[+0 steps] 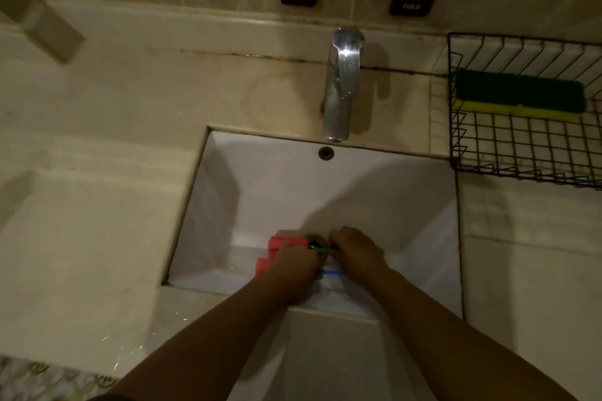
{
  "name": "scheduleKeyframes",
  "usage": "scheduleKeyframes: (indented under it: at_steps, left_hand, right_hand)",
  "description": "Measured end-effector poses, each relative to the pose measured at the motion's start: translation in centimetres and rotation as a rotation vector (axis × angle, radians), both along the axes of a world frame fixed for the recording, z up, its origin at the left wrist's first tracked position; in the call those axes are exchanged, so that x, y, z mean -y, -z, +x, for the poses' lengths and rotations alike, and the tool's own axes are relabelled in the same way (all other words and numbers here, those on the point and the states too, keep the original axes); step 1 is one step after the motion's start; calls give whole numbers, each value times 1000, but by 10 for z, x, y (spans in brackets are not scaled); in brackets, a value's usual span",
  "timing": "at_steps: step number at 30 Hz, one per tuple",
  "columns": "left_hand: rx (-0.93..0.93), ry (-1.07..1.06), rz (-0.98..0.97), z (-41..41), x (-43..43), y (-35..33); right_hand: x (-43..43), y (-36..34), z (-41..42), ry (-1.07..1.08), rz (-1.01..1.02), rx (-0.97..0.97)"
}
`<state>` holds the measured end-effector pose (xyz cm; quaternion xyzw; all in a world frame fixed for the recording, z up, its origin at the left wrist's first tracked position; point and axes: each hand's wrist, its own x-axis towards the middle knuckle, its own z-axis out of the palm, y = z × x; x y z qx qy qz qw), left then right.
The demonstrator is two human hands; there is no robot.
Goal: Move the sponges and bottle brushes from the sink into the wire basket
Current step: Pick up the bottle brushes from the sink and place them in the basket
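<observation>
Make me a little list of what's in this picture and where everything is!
sink: white, set in the counter
left hand: down in the sink, on the pink sponges
right hand: down in the sink, on a green-handled brush
blue brush: lies between the hands, mostly hidden
basket: black wire, on the counter right of the sink
green-yellow sponges: already in the basket
tap: behind the sink, no water seen running
</observation>
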<state>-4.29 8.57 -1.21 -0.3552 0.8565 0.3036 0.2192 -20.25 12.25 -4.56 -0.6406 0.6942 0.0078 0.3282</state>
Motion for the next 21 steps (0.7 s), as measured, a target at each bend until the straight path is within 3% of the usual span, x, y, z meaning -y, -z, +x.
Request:
scheduleKeyframes:
  at_steps: [6,14,21]
  left_hand:
    - [-162,19,-72,-4,-1,-33]
    - [-280,-37,-75,-14,14,-110]
    - [-426,60,-290,-20,28,-170]
  right_hand:
    - [2,-38,-7,98,-87,68]
    - [5,-135,-18,63,-284,56]
    - [8,-206,-35,105,-504,27]
